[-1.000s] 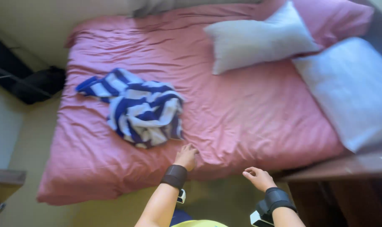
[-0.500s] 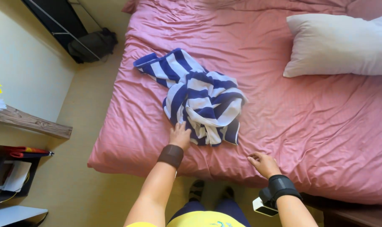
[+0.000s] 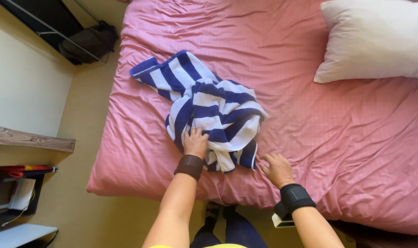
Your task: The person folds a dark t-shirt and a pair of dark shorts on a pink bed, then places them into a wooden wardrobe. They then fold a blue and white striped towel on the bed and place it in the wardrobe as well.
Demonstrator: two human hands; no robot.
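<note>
Fingers of the left hand [image 3: 196,142] press flat on a crumpled blue-and-white striped towel [image 3: 209,110], near the pink bed [image 3: 310,138] edge; the right hand [image 3: 277,169] rests open just beside it. Gathering seems underway; next, both hands need a firm grip on its edges.

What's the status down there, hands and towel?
Left hand flat on striped towel, open. Right hand open on pink sheet beside it. Towel crumpled, nothing in the way.
</note>
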